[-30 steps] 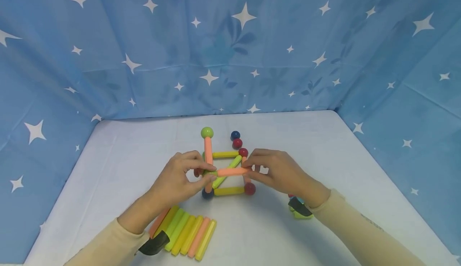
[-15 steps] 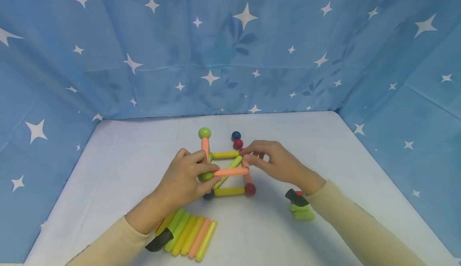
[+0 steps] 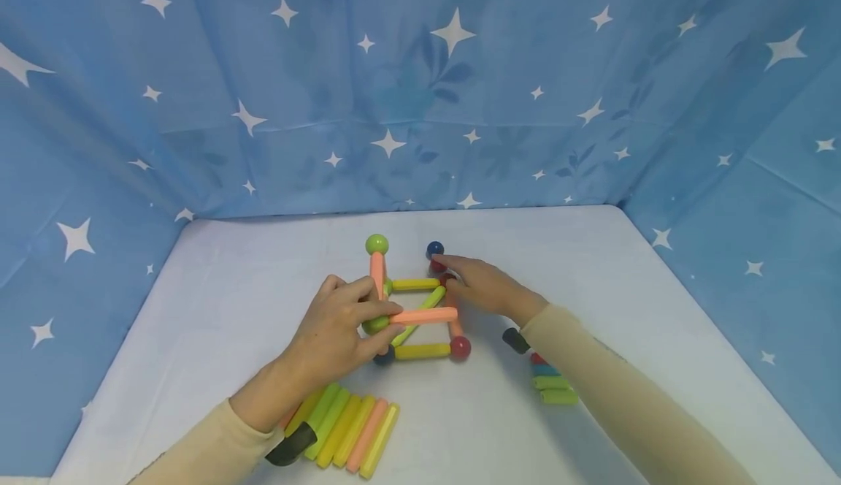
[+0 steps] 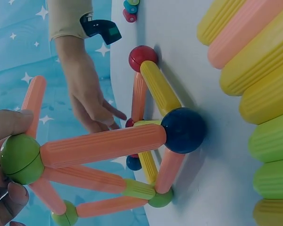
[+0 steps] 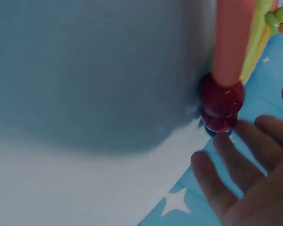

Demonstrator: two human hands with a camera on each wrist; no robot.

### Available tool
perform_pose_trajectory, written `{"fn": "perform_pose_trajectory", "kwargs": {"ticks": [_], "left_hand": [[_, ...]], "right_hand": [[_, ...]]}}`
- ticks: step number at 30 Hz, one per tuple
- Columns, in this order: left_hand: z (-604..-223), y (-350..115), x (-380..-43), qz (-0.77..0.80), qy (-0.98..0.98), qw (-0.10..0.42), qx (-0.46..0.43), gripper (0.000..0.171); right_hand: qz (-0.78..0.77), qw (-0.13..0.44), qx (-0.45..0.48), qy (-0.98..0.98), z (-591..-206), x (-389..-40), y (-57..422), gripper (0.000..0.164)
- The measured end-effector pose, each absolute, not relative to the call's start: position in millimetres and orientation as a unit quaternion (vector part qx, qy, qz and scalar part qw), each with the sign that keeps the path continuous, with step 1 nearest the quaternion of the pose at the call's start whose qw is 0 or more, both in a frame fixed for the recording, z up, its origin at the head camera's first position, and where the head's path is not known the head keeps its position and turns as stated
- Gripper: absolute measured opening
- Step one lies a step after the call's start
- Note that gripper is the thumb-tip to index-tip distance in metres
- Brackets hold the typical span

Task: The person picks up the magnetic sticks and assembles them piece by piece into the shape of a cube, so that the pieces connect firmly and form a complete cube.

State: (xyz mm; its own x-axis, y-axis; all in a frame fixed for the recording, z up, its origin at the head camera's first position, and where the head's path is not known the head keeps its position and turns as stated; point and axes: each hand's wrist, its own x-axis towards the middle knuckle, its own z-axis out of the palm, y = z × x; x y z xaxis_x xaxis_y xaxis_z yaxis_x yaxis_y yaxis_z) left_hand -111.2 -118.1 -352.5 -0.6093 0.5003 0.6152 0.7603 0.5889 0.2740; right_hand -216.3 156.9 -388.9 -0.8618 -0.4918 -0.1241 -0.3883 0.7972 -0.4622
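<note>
Left hand (image 3: 331, 331) pinches green ball (image 3: 377, 326); right hand (image 3: 491, 290), fingers extended, beside red ball (image 3: 438, 266) nearest far edge of table (image 3: 558, 251); left-hand slip could drop orange rod (image 3: 425, 316).

White table (image 3: 499, 426) | ball-and-stick frame (image 3: 423, 315) | blue ball (image 3: 435, 249), red ball (image 3: 438, 266) beyond | stick row (image 3: 353, 432), near | green sticks (image 3: 552, 383), right
</note>
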Motion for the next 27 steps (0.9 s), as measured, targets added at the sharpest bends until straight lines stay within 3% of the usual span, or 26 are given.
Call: {"fn": "perform_pose_trajectory", "kwargs": {"ticks": [9,21,27], "left_hand": [[-352.1,-115.5,-111.0,-0.272,-0.859,0.238,-0.364,0.02],[-351.9,-112.3,-112.2,-0.27,-0.859,0.24,-0.363,0.02],[-351.7,-110.7,-112.2,-0.265,-0.859,0.243,-0.365,0.019]], "right_hand": [[-0.109,0.027,-0.117,0.987,-395.9,-218.5,187.7,0.045],[-0.142,0.033,-0.127,0.981,-402.1,-203.2,220.7,0.029],[-0.219,0.105,-0.111,0.964,-382.3,-187.3,216.4,0.034]]}}
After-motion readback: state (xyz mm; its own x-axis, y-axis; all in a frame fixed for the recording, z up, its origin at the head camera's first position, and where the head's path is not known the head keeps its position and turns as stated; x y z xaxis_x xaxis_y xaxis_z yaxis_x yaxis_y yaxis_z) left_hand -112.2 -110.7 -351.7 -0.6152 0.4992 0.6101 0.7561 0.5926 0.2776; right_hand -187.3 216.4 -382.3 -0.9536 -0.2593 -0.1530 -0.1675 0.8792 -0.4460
